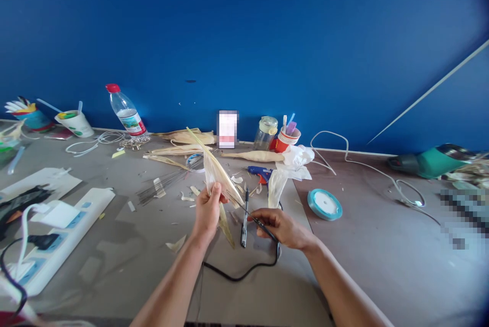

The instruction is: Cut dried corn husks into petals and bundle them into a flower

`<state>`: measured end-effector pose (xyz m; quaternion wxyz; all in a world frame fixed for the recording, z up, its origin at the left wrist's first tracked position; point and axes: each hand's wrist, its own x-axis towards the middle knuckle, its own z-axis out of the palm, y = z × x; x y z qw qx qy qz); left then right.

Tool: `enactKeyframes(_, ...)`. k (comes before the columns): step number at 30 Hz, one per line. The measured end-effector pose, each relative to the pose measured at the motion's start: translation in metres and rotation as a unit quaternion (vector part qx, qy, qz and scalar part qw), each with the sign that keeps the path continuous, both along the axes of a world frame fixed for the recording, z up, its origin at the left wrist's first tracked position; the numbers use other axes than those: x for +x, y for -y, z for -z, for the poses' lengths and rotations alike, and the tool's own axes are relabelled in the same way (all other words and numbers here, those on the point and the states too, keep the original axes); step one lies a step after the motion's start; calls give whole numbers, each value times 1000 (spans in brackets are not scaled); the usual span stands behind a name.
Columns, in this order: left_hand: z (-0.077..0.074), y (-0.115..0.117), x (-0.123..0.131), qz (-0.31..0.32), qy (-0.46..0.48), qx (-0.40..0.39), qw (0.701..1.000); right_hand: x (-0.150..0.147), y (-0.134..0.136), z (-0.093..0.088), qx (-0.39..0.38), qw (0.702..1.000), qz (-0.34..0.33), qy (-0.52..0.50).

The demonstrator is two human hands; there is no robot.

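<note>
In the head view, the red paper cup (286,140) holds a purple implement (291,128); the white cup (82,126) holds a translucent stick (80,106). Left hand (208,212), palm inward, pinches a dried corn husk (214,166) above the surface (130,266). Right hand (284,228) fingers close around a corded black tool (265,229), angled toward the husk.

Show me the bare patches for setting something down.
Widest: the brown tabletop right of the ribbon roll, nearer than the white cable. Smaller: between the power strip and left forearm. Crowded: beyond the left hand, with husks and wires, and beyond the right hand, by the glue gun.
</note>
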<state>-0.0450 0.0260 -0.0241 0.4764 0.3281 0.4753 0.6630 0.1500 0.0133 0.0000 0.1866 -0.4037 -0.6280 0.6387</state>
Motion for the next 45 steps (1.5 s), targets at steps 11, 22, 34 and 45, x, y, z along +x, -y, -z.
enactKeyframes(11,-1,1,2,23,42,-9,999,0,-1,0,16,1000,4,-1)
enactKeyframes(22,-6,3,3,31,57,-20,998,2,-1,5,25,1000,2,6)
enactKeyframes(34,-5,4,4,55,40,-1,998,2,-3,10,28,1000,3,13)
enactKeyframes(45,-3,4,3,57,27,8,998,4,-3,14,41,999,0,16)
